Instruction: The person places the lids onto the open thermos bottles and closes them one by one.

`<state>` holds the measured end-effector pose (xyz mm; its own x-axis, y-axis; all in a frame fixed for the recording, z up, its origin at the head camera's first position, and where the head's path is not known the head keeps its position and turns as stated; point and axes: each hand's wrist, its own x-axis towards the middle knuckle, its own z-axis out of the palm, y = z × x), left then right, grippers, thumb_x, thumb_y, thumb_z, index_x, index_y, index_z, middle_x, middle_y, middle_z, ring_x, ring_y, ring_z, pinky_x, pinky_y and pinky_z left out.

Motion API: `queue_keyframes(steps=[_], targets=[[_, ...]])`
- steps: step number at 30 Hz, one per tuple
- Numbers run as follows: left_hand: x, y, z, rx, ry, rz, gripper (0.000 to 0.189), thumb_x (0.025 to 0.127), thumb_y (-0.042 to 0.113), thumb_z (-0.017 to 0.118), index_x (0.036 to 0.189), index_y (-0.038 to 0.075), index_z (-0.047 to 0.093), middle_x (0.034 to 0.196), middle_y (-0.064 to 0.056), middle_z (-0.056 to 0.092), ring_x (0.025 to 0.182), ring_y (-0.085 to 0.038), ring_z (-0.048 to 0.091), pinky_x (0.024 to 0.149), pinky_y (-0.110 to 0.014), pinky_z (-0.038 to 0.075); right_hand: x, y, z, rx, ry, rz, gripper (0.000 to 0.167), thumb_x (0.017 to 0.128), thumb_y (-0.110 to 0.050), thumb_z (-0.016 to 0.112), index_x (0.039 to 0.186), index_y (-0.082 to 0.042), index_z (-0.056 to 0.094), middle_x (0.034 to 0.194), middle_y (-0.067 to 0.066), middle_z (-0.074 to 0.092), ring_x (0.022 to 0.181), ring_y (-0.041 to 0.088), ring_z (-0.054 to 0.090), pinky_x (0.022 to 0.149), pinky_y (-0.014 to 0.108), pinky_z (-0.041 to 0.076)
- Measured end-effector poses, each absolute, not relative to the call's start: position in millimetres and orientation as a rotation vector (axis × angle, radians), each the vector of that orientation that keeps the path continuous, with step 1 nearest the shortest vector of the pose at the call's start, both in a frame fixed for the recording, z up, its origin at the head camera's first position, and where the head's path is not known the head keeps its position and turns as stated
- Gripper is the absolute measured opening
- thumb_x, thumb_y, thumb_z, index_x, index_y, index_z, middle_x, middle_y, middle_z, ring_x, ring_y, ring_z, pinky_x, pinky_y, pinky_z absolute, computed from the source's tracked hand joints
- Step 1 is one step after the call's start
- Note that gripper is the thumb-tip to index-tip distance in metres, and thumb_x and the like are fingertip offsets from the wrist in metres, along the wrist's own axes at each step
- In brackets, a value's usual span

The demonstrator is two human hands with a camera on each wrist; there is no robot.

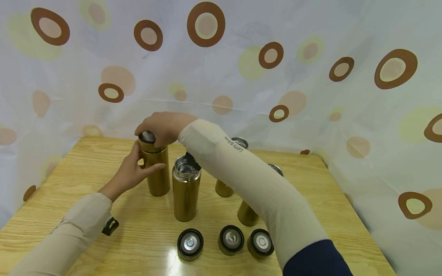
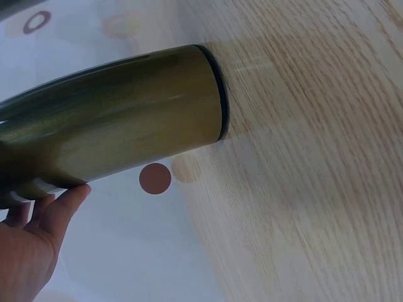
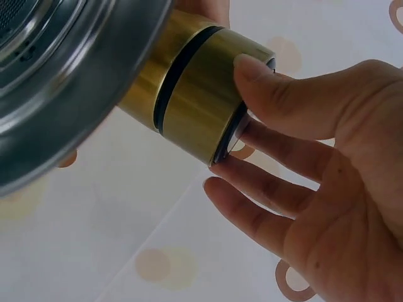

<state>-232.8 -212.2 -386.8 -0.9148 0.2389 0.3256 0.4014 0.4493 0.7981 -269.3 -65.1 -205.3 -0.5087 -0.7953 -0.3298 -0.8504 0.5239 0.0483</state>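
Observation:
A gold thermos flask point(image 1: 158, 180) stands upright at the left back of the table, its gold lid point(image 1: 146, 147) on top with a dark band at the seam. My left hand point(image 1: 129, 168) holds the flask's upper body, thumb across the near side and the other fingers partly hidden behind it. From above, my right hand point(image 1: 167, 124) grips the lid; the right wrist view shows the thumb point(image 3: 258, 78) on its side and the fingers at its top edge. Close beside stands a second, lidless flask point(image 1: 185, 199), its steel mouth showing under my right wrist.
Two more flasks, one farther back point(image 1: 224, 188) and one nearer point(image 1: 247, 214), stand partly hidden by my right forearm. Three lids, at left point(image 1: 190, 244), middle point(image 1: 231, 239) and right point(image 1: 261, 243), lie underside up near the front. A patterned sheet point(image 1: 207, 69) hangs behind the wooden table point(image 1: 138, 237).

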Motion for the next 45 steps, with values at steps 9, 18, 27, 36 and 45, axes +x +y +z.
queue_keyframes(steps=[9,18,27,36,45], targets=[[-232.2,-209.1,-385.3,-0.531,-2.556,-1.447,0.078,0.089,0.021,0.070,0.147,0.012,0.017,0.138,-0.017,0.044,0.123,-0.037,0.048,0.091,-0.053,0.046,-265.4,-67.3,-207.7,-1.373,2.566,0.331,0.033,0.093,-0.015,0.057,0.126,-0.019,0.057,0.120,-0.006,0.057,0.100,0.010,0.051,0.083,0.022,0.043],[-230.1,-205.1,-386.0,-0.520,-2.553,-1.423,0.070,0.090,0.024,0.070,0.142,0.008,0.026,0.134,-0.019,0.048,0.121,-0.036,0.049,0.093,-0.055,0.045,-261.3,-73.1,-209.5,-1.235,2.669,0.375,0.011,0.093,-0.025,0.052,0.099,-0.016,0.053,0.084,-0.005,0.045,0.073,0.009,0.043,0.062,0.021,0.034],[-229.3,-205.3,-385.7,-0.545,-2.532,-1.427,0.081,0.089,0.021,0.070,0.150,0.013,0.017,0.137,-0.018,0.046,0.121,-0.036,0.049,0.094,-0.056,0.045,-256.2,-80.6,-210.5,-1.097,2.700,0.397,0.021,0.099,-0.032,0.046,0.104,-0.015,0.058,0.089,-0.004,0.052,0.080,0.010,0.050,0.071,0.023,0.042],[-229.6,-200.0,-385.3,-0.539,-2.544,-1.396,0.075,0.087,0.020,0.072,0.146,0.012,0.026,0.128,-0.014,0.053,0.096,-0.024,0.051,0.080,-0.042,0.046,-253.7,-80.6,-216.1,-0.976,2.776,0.316,0.034,0.098,-0.046,0.050,0.104,-0.017,0.066,0.095,-0.006,0.063,0.085,0.008,0.059,0.073,0.022,0.047],[-234.0,-201.6,-387.1,-0.554,-2.541,-1.404,0.076,0.088,0.025,0.071,0.148,0.012,0.025,0.134,-0.016,0.049,0.107,-0.030,0.053,0.086,-0.050,0.047,-252.5,-74.6,-215.1,-0.902,2.806,0.315,0.047,0.093,-0.059,0.048,0.110,-0.018,0.064,0.101,-0.005,0.063,0.090,0.009,0.060,0.075,0.024,0.050]])
